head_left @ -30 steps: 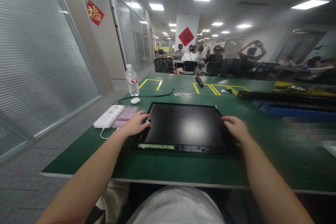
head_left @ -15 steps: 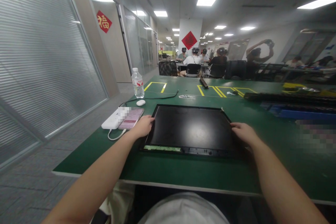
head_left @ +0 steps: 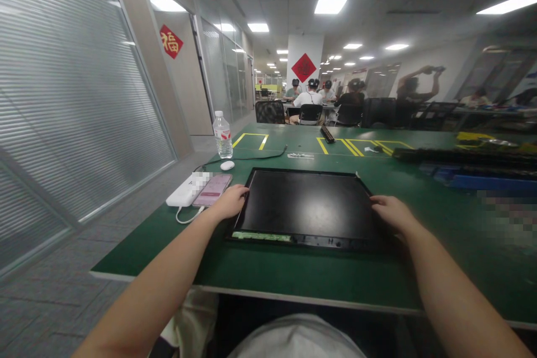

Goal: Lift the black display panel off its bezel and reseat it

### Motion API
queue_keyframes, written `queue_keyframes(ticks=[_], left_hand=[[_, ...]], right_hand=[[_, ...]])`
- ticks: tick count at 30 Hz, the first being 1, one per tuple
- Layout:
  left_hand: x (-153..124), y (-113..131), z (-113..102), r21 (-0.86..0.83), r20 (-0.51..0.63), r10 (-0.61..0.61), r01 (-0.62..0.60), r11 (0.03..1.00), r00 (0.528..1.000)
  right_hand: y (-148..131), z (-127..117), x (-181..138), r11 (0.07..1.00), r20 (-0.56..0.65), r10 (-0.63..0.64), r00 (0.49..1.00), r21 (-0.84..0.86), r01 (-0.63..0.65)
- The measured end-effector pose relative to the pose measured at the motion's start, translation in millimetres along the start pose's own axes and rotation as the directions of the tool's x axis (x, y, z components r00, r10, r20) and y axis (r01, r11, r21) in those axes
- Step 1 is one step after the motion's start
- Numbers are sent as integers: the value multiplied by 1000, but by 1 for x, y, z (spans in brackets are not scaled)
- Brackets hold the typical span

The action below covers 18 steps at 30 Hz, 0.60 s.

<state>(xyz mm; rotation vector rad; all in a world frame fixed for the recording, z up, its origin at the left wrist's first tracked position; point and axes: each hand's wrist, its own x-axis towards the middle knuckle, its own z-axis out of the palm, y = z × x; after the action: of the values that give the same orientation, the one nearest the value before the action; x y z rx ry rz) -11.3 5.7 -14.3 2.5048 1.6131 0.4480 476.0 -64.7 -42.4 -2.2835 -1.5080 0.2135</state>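
A black display panel in a thin dark frame lies face up on the green table in front of me. A green circuit strip runs along the left part of its near edge. My left hand grips the panel's left side, thumb on top at the frame. On the opposite side my right hand is closed on the right edge. The fingers under the panel are hidden on both sides.
Left of the panel are a white power bank, a phone, a white oval case and a water bottle. A black cable crosses behind. Dark strips and a blue piece lie right. Several people sit farther back.
The view has shifted slightly, so everything appears a little farther right and lower. Both hands keep their hold on the panel, which shows no clear movement on the table.
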Motion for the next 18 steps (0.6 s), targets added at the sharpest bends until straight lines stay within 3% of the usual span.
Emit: queue_keyframes(ticks=[6, 12, 15, 18], left_hand=[[-1, -3, 3, -46, -14, -18, 17, 999, 1000], [1, -10, 9, -272, -2, -100, 95, 957, 995], [1, -9, 8, -424, -25, -146, 122, 898, 989], [0, -1, 2, -647, -2, -207, 157, 746, 978]], right_hand=[[1, -1, 1, 1000, 4, 5, 1000, 23, -5], [1, -1, 0, 997, -6, 1, 1000, 71, -1], [3, 1, 2, 996, -13, 4, 1000, 88, -3], [5, 4, 4, 995, -28, 8, 1000, 103, -5]])
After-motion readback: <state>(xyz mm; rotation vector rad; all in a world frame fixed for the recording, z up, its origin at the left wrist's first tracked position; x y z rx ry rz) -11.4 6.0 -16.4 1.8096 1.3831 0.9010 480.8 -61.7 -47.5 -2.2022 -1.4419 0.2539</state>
